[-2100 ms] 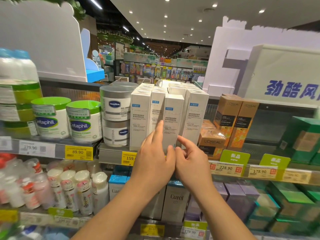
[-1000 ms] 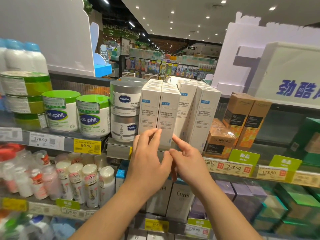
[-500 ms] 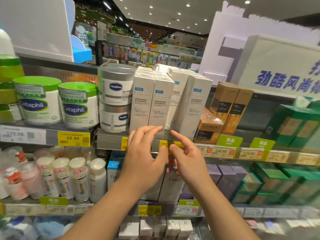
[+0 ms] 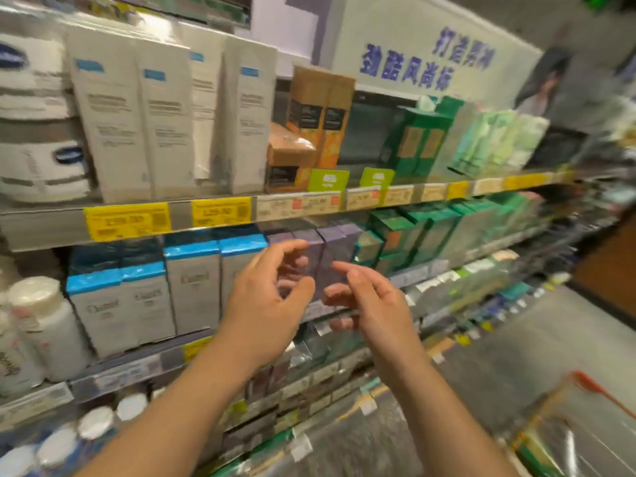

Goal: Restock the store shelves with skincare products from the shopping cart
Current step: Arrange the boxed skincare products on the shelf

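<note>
Tall white skincare boxes [image 4: 144, 122] stand in a tight row on the upper shelf [image 4: 48, 225], at the upper left of the blurred head view. My left hand [image 4: 268, 301] and my right hand [image 4: 371, 301] hang side by side in the air below that shelf, in front of purple boxes [image 4: 327, 256] on the middle shelf. Both hands have loosely bent fingers and hold nothing. They touch no product. A corner of the shopping cart [image 4: 581, 428], with an orange handle, shows at the lower right.
Orange boxes [image 4: 320, 115] and green boxes [image 4: 426, 139] stand to the right of the white ones. White and blue Curel boxes [image 4: 144, 290] fill the middle shelf at the left. Vaseline jars [image 4: 38, 132] sit at the far left. Grey aisle floor [image 4: 516, 352] lies at the right.
Both hands have come off the white boxes and dropped below the upper shelf. The view has swung down and to the right, bringing the aisle floor and the cart corner into sight.
</note>
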Demonstrator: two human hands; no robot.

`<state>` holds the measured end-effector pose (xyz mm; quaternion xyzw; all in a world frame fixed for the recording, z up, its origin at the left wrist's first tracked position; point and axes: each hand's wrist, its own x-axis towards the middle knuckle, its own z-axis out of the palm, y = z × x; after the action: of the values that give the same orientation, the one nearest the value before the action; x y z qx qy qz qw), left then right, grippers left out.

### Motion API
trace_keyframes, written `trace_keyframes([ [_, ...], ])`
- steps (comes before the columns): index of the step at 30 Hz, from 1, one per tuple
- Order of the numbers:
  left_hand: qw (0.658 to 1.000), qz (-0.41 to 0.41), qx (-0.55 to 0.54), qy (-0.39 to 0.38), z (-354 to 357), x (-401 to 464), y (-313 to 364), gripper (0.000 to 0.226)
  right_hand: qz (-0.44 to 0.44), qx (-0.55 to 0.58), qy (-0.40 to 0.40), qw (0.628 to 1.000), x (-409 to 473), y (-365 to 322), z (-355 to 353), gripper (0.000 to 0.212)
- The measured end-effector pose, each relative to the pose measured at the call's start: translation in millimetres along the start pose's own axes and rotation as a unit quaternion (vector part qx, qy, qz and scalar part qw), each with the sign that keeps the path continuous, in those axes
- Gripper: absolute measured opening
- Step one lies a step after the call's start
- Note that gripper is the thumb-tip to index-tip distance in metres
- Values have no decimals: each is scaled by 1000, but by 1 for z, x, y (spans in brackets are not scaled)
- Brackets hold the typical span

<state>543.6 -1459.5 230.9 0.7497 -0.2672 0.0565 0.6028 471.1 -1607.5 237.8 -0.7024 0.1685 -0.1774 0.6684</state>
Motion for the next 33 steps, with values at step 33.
trace_keyframes([
  [33, 856, -215, -74, -465, 340, -262, 94, 20, 181, 161, 420, 875, -360, 124, -350, 23],
])
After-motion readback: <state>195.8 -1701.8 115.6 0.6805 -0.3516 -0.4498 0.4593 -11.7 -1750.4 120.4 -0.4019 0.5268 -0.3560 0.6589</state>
